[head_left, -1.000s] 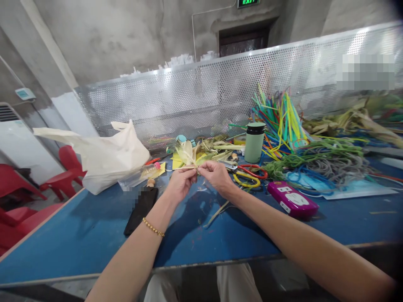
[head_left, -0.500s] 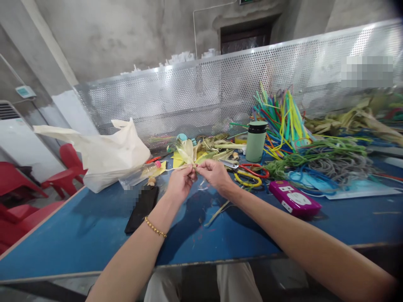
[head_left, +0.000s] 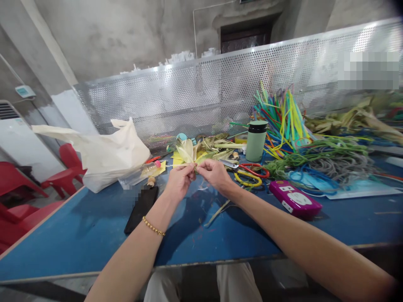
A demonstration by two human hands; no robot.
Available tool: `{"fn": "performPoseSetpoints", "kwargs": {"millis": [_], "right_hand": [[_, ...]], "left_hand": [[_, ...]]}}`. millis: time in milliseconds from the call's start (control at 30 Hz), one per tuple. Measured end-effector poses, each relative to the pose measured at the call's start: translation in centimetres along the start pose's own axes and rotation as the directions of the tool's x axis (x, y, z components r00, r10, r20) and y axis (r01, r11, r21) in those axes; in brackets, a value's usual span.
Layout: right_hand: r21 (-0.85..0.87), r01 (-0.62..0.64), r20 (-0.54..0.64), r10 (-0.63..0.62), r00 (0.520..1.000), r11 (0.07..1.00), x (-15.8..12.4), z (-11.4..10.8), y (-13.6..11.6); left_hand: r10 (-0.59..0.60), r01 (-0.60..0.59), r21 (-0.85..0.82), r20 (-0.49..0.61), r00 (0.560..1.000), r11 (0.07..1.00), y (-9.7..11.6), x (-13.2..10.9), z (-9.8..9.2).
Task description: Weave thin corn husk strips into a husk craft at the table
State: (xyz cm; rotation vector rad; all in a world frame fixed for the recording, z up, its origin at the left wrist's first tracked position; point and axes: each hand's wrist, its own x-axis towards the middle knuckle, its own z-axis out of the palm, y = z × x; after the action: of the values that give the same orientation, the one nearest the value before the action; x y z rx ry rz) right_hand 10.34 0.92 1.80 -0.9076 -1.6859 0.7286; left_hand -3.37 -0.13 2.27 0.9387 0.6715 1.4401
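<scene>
Pale, leaf-like corn husks [head_left: 187, 152] fan upward from between my two hands, over the middle of the blue table [head_left: 201, 235]. My left hand [head_left: 181, 178] pinches the gathered base of the husks, its thumb and fingers pressed together. Close beside it, my right hand [head_left: 214, 173] pinches the same base from the other side; the fingertips nearly meet. What exactly lies between the fingertips is too small to make out. Just right of my right hand are scissors [head_left: 252, 174] with red and yellow handles. A thin dry strip [head_left: 217, 214] lies below the hands.
On the left stand a white plastic bag [head_left: 116, 155] and a black phone [head_left: 141, 209]. To the right are a green cup [head_left: 256, 144], a purple box [head_left: 295, 198], coiled cords [head_left: 340, 161] and colourful pipe cleaners [head_left: 286, 119]. A perforated metal screen [head_left: 151, 100] runs behind.
My left hand has shifted very slightly, its fingers turned a little more over the husk base. The right hand and the fanned husks stay almost in place.
</scene>
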Motion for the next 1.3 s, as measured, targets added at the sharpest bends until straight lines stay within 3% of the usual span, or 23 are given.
{"fn": "performPoseSetpoints", "kwargs": {"millis": [167,300,433,800,900,1000,1067,1167,1300], "right_hand": [[-0.211,0.099,-0.031,-0.108,0.994,0.973,1.1,-1.5,0.1],[-0.066,0.031,0.082,-0.026,0.996,0.997,1.4,-1.8,0.6],[0.033,-0.036,0.043,0.035,0.998,0.999,1.3,-1.4,1.0],[0.041,-0.032,0.075,0.029,0.997,0.999,1.0,-1.4,1.6],[-0.138,0.034,0.096,-0.020,0.995,0.990,1.1,-2.1,1.2],[-0.408,0.169,-0.017,-0.192,0.981,0.897,1.3,-2.9,0.1],[-0.448,0.291,0.037,-0.308,0.951,0.845,1.3,-3.0,-0.6],[-0.344,0.417,0.254,-0.344,0.904,0.842,1.3,-2.8,-0.9],[-0.239,0.322,0.279,-0.253,0.926,0.916,1.3,-2.3,-0.1]], "left_hand": [[-0.052,0.045,0.142,0.042,0.998,0.989,-0.5,-0.3,0.0],[-0.091,0.073,0.204,0.076,0.993,0.976,-0.8,-0.8,0.3],[-0.145,0.119,0.236,0.097,0.985,0.964,-0.6,-1.0,0.5],[-0.145,0.090,0.363,0.128,0.981,0.927,-0.6,-1.2,0.5],[-0.127,0.062,0.413,0.130,0.983,0.909,-0.8,-1.2,0.5],[-0.122,0.041,0.475,0.142,0.982,0.879,-1.0,-1.3,0.5],[-0.127,0.043,0.498,0.135,0.983,0.866,-1.2,-1.3,0.5],[-0.122,0.045,0.522,0.115,0.986,0.852,-1.4,-1.3,0.5],[-0.124,0.023,0.519,0.160,0.979,0.854,-1.5,-1.2,0.3]]}}
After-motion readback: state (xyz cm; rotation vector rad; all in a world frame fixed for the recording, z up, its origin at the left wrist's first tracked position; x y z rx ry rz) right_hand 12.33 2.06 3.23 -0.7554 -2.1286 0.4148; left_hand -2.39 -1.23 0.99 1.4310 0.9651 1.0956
